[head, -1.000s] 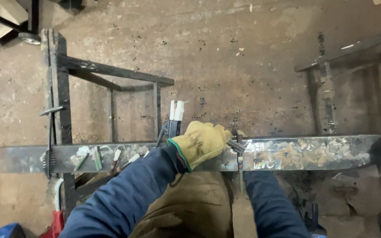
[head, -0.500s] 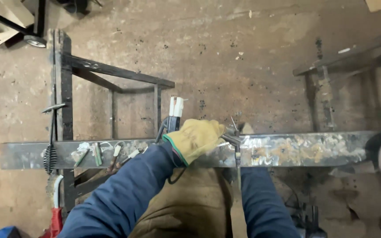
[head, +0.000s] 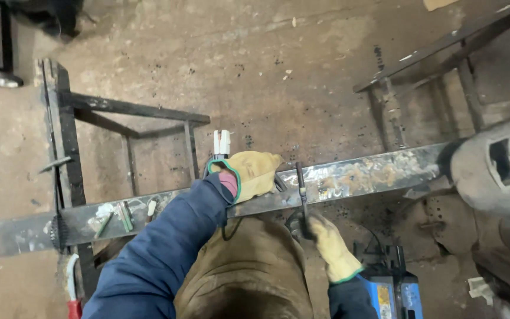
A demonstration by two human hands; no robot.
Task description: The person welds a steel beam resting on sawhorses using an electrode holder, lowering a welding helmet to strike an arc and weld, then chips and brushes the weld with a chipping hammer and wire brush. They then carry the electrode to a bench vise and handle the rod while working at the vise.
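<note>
A long rusty steel bar (head: pixel 373 171) runs across the view at waist height. My left hand (head: pixel 254 173), in a yellow leather glove, lies curled over the bar's middle. Two white-tipped sticks (head: pixel 222 142) poke up just behind that glove. My right hand (head: pixel 324 241), also gloved, sits below the bar's near edge. It grips a thin dark rod (head: pixel 300 184) that stands up against the bar beside my left fingers. Whatever holds the rod's lower end is hidden inside the glove.
A dark welded metal frame (head: pixel 69 147) stands on the concrete floor at left, and another frame (head: pixel 444 47) at upper right. A grey mask with a small window (head: pixel 500 165) is at the right edge. A blue machine (head: pixel 392 292) sits by my right leg. Small scraps (head: pixel 124 215) lie on the bar's left part.
My right hand has dropped below the bar into plain sight, still holding the thin rod. My left hand has stayed on the bar. The view has shifted slightly.
</note>
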